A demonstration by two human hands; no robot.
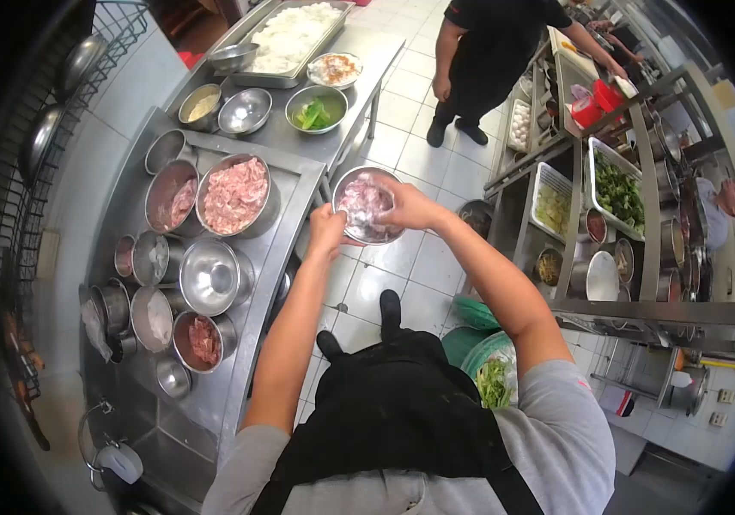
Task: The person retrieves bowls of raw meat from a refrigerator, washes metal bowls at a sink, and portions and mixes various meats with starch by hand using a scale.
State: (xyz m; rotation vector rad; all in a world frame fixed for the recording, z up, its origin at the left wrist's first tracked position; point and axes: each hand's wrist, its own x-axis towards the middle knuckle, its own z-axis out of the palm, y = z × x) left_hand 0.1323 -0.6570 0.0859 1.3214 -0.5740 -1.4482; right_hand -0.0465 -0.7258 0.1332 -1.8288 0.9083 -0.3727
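Note:
A round metal bowl point(373, 233) with pale pink raw meat point(364, 199) in it is held up over the floor, just off the counter's edge. My left hand point(326, 230) grips the bowl's left rim, fingers closed on it. My right hand point(406, 206) reaches over the right rim with its fingers at the meat; the fingertips are partly hidden, so what they hold cannot be made out. To the left, a large bowl of sliced raw meat point(233, 194) stands on the steel counter point(294, 184).
More metal bowls, one upturned point(209, 276), crowd the left counter. A bowl of green leaves point(316, 112) and a tray of white food point(294, 39) stand farther back. Another person point(505, 51) stands ahead. Shelves with a greens bin point(616, 189) are at the right; a green bin point(462, 348) is below.

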